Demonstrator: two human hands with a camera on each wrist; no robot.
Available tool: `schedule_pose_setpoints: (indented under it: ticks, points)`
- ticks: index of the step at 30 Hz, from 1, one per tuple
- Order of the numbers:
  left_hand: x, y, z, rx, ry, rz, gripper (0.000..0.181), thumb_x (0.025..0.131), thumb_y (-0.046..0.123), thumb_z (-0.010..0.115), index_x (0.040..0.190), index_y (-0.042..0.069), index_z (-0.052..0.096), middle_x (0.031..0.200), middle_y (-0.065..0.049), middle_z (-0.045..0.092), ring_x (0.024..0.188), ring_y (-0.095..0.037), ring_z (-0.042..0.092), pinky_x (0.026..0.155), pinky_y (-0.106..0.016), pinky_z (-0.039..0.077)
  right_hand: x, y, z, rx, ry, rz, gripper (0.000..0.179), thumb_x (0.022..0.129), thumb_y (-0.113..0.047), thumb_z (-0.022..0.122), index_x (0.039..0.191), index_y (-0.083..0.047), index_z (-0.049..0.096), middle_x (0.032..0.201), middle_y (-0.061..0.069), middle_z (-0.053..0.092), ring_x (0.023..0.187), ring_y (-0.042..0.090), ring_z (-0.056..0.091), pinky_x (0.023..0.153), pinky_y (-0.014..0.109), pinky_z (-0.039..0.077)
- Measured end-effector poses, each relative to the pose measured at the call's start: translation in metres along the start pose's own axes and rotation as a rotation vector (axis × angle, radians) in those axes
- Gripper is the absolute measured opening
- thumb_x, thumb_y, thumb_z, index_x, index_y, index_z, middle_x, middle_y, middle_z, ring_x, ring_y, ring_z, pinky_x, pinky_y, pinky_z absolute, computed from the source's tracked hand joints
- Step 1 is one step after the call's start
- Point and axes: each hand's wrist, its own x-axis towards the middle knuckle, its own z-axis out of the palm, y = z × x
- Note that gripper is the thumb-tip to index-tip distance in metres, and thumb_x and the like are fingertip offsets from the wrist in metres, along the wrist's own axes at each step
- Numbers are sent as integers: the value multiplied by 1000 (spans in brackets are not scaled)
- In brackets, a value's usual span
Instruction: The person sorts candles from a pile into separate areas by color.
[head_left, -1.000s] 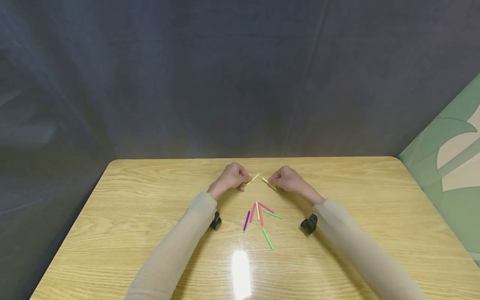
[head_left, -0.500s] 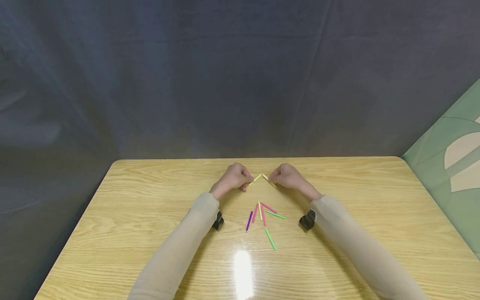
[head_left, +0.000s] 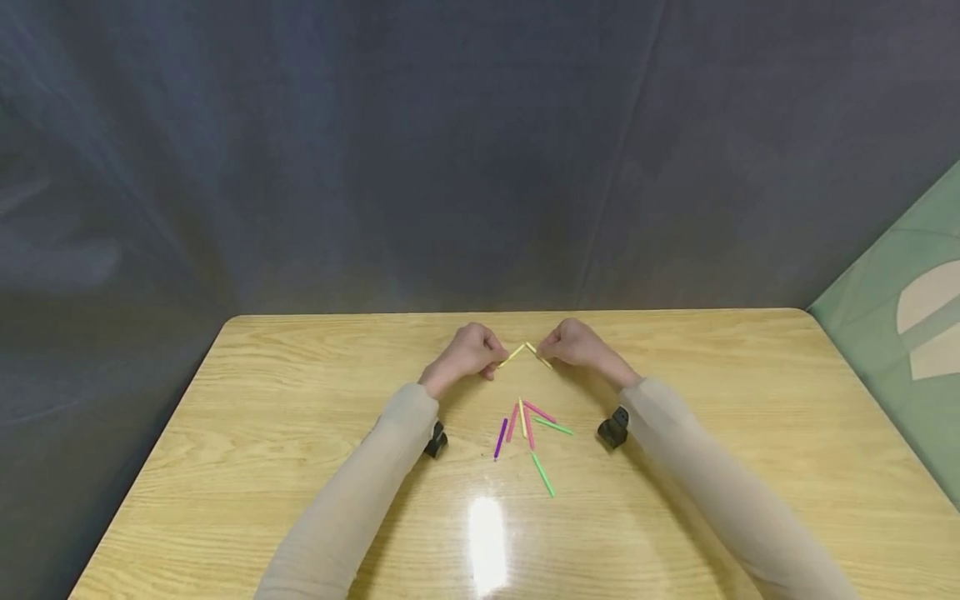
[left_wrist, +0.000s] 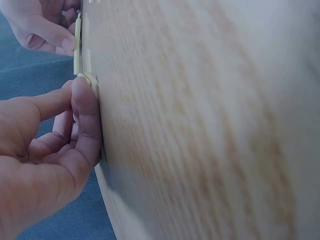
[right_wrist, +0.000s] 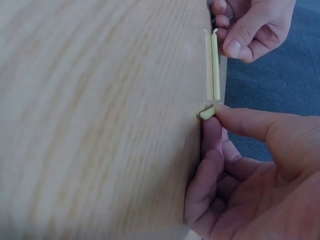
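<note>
Near the table's far edge, my left hand [head_left: 471, 350] pinches a thin yellow candle [head_left: 513, 356] between thumb and fingertips. Opposite it, my right hand [head_left: 573, 342] pinches a second yellow candle [head_left: 534, 351]. The two candles slant toward each other like a roof peak, their far ends almost meeting. In the right wrist view, a short wick shows on the left hand's candle [right_wrist: 216, 65], which lies along the tabletop. Only a stub of the right hand's candle [right_wrist: 207, 113] shows there, the rest hidden by fingers.
Closer to me lie several pink candles [head_left: 529, 429], a yellow candle [head_left: 522, 418], a purple candle [head_left: 500, 439] and two green candles [head_left: 543, 475] on the wooden table [head_left: 262, 433]. A dark curtain [head_left: 450, 167] hangs behind the table.
The right hand's candle has moved slightly away from me and toward the left one, narrowing the gap between their far ends. Both hands keep their pinch. The loose candles lie as before.
</note>
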Motion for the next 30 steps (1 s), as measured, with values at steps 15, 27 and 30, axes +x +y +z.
schedule_pose_setpoints:
  ticks: [15,27,30]
  points:
    - [-3,2,3,11,-17,14,12,94,7,62,90,-4,66,73,-14,65,53,-14,59,56,-26,54,-4,-2,-1,-3,7,8,19,86,-8,66,74,6,70,46,-9,35,43,4,27,42,20,22]
    - [-13,5,4,116,6,94,10,90,7,67,83,0,67,66,-14,63,46,-12,51,46,-21,39,-4,-3,0,4,2,-6,27,87,-7,66,62,3,62,44,-9,33,42,5,25,42,21,21]
    - [-16,8,7,130,-1,112,9,89,6,68,83,0,67,65,-14,63,45,-10,49,46,-21,40,-4,-2,0,3,2,5,26,87,-9,66,64,2,63,45,-9,34,42,4,26,42,21,21]
